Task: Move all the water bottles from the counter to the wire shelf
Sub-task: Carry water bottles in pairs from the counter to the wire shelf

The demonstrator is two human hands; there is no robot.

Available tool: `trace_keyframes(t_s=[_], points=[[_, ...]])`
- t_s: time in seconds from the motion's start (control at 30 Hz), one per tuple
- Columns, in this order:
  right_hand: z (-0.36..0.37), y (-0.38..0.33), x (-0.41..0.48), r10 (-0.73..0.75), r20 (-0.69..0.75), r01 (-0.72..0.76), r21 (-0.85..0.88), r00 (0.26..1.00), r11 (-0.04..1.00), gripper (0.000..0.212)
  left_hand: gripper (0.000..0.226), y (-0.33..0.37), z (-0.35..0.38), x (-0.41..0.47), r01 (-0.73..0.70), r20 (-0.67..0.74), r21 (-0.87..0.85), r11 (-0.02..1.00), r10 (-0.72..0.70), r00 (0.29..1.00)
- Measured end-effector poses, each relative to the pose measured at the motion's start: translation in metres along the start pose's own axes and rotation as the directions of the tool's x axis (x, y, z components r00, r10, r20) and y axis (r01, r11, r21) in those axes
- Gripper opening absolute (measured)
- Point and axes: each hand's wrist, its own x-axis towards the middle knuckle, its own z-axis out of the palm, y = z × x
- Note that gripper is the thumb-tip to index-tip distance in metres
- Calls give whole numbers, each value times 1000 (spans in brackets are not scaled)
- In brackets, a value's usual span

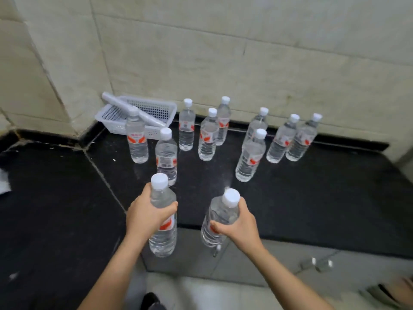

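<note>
A pale tiled wall (245, 52) is rising beyond both hands, and a black stone counter (312, 198) is spreading out ahead of them and off to the left. Grey cabinet doors (279, 260) with small metal handles (321, 264) are showing under the counter edge, just right of the right forearm. A white perforated plastic basket (156, 107) is sitting in the far corner, ahead and left of the left hand, with a white roll (121, 103) lying slantwise across it.

Nine standing water bottles (250, 157), clear with white caps and red-marked labels, are waiting upright on the counter beyond the hands. The nearest one (166, 156) is standing just past the left hand; another is standing in front of the basket; the rest are spreading away ahead and to the right, near the wall.

The left hand (145, 217) is gripping the left-hand bottle (163, 238) around its upper body, fingers and thumb wrapped round it, holding it upright. The right hand (238, 227) is gripping the right-hand bottle (221, 212) the same way, tilting its cap toward the right. Both held bottles are hanging over the counter's front edge, well apart from each other, forearms reaching forward.
</note>
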Motion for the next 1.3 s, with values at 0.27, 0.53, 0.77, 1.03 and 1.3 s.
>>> trace_keyframes(t_s=[0.27,0.53,0.77,1.03,1.3], points=[[-123,67,-123,194,-276,-197,17,941,980,73,47,49,110,-120,-142,333,57,988,116,936],[-198,110,-189,309,-496,-293,112,811,950,65,34,96,196,-173,-265,533,-2,964,225,816],[-245,139,-174,390,-611,-357,182,689,916,72,46,139,261,-159,-327,599,-55,943,293,745],[-312,159,-146,451,-673,-438,205,586,875,75,42,207,339,-140,-321,669,-176,931,352,654],[-349,182,-159,528,-730,-454,329,434,828,60,35,239,405,-149,-335,762,-218,917,374,529]])
